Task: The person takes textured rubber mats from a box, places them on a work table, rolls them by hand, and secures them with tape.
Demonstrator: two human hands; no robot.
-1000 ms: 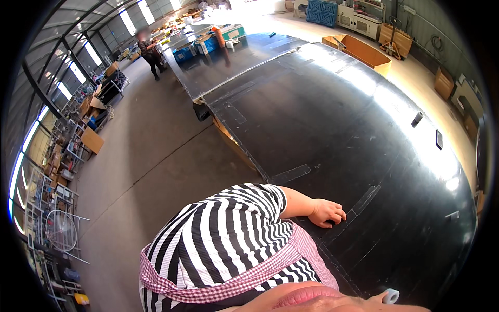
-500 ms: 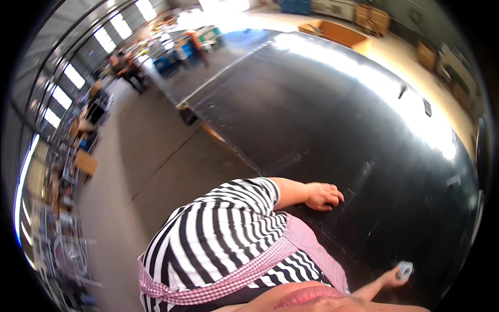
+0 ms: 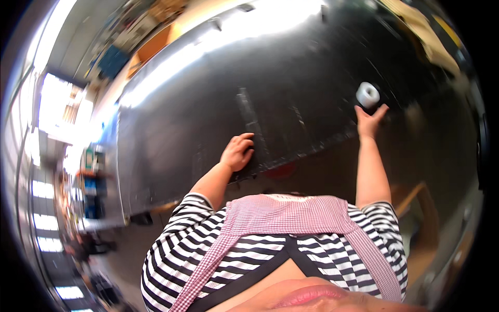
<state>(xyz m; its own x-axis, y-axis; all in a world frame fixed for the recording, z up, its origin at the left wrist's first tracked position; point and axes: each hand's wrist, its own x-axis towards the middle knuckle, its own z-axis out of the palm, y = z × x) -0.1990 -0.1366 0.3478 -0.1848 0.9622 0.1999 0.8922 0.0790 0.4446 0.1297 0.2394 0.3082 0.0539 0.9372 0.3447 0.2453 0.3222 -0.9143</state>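
View swung hard vs the earlier frames: the big black sheet (image 3: 291, 93) now fills the upper and middle of the frame with glare along its upper left, where before it ran toward the upper right. Left hand (image 3: 237, 152) at frame center-left, palm down on the sheet near its lower edge, fingers curled loosely, holding nothing; it was flat on the sheet before too, just further right in the picture. Right hand (image 3: 370, 120) now up in the upper right, arm stretched out straight, fingers spread narrow and touching a white tape roll (image 3: 367, 94) that sits on the sheet just above the fingertips; can't tell if it grips the roll or only touches it. Half a second ago that hand was low at the bottom right of the frame with the roll in it. Striped shirt (image 3: 218, 249) and pink checked apron (image 3: 291, 216) across the bottom. Warehouse floor and blurred clutter down the left edge
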